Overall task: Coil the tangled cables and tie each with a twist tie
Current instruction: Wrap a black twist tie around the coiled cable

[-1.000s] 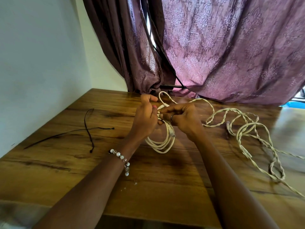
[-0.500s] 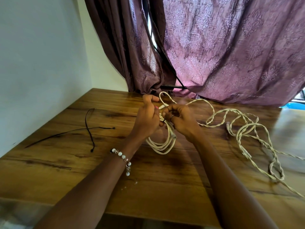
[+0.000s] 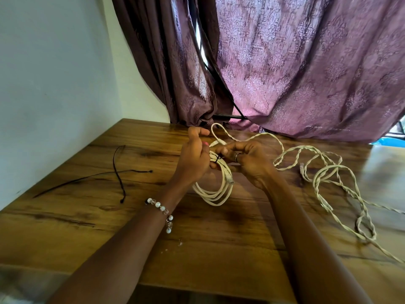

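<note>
— How far are we?
— The tangled cables (image 3: 324, 174) lie loose on the table (image 3: 65, 216), right. Our left hand (image 3: 194, 161) grips the coiled cable (image 3: 215, 191); our right hand (image 3: 245, 157) pinches its twist tie (image 3: 217, 159). Spare ties (image 3: 119, 170) wait left.

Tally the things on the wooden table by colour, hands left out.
Cream: 2, the coiled round cable and the loose twisted cable.
Black: 3, thin ties, two spare, one on the coil.
Total: 5.
</note>
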### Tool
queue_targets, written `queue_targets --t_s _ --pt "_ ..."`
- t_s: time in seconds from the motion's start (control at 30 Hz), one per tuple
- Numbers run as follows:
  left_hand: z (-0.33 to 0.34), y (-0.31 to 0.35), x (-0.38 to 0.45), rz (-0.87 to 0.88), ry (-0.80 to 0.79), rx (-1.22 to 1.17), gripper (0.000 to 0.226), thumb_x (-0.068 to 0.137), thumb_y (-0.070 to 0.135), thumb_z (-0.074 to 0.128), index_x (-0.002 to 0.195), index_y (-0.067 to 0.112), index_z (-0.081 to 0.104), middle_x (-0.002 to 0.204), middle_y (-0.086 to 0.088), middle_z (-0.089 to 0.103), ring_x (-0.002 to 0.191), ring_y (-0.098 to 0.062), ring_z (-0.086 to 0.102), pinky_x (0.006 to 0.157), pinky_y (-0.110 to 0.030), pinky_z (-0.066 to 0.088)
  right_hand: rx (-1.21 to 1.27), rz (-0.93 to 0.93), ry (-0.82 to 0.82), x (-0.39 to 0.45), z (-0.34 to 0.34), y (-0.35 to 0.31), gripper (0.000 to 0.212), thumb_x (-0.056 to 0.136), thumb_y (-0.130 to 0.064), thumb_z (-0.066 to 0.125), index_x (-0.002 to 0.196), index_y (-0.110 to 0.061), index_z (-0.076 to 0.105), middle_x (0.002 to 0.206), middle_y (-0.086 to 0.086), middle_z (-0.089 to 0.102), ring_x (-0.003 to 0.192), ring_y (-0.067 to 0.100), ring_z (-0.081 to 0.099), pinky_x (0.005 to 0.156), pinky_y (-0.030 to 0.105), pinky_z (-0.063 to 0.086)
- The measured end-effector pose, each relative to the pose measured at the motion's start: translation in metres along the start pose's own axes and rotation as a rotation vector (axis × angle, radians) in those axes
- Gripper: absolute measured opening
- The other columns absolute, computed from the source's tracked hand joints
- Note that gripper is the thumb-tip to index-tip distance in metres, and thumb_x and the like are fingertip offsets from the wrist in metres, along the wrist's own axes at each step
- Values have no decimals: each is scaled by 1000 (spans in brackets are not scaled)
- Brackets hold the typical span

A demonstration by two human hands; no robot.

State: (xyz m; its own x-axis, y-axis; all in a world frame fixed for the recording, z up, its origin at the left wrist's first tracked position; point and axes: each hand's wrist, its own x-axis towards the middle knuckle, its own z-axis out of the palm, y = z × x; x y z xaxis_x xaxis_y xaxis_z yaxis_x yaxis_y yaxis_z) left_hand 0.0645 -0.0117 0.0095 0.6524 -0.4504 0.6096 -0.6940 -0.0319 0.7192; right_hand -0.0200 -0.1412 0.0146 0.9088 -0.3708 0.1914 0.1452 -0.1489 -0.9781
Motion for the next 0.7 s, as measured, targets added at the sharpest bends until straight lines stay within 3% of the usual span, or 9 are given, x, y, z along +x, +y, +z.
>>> queue_targets --t_s 0.1,0.2,0.33,0.43,0.53,0.7 --pt "-2 1 0 -15 -6 -30 21 97 -1 40 115 10 40 61 4 44 45 1 51 41 -15 35 -30 -16 -40 -1 -3 -3 18 89 -4 60 104 1 69 97 19 72 87 29 71 78 42 58" --pt "-2 -4 2 -5 11 2 21 96 1 41 115 9 42 66 3 48 52 -5 47 47 -26 37 -76 -71 -40 -2 -5 -6 24 82 1 66 105 1 69 97 18 72 83 19 70 74 34 60" --pt "-1 -4 2 0 15 17 23 95 1 41 117 5 43 65 5 47 48 -2 47 43 -17 34 -117 -143 -46 -2 -4 -7 26 82 0 66 107 6 68 100 17 72 90 25 70 78 35 59" --pt "-2 -5 2 -17 7 6 23 96 1 41 118 6 43 61 3 44 48 -4 41 43 -20 31 -121 -164 -76 -5 -8 -8 27 81 3 66 107 7 67 101 18 72 92 28 69 79 35 59" --pt "-1 -5 1 -29 -13 1 23 96 2 41 118 7 43 65 1 48 51 -8 48 46 -29 37 -146 -191 -89 -5 -11 -8 26 79 5 68 104 8 68 100 18 72 92 29 69 80 36 58" --pt "-6 5 -1 -143 -71 -142 21 97 -1 39 116 4 45 68 1 48 40 1 53 39 -10 34 -136 -212 -81 -5 -10 -7 18 80 5 68 98 5 70 94 20 72 85 27 69 78 36 59"
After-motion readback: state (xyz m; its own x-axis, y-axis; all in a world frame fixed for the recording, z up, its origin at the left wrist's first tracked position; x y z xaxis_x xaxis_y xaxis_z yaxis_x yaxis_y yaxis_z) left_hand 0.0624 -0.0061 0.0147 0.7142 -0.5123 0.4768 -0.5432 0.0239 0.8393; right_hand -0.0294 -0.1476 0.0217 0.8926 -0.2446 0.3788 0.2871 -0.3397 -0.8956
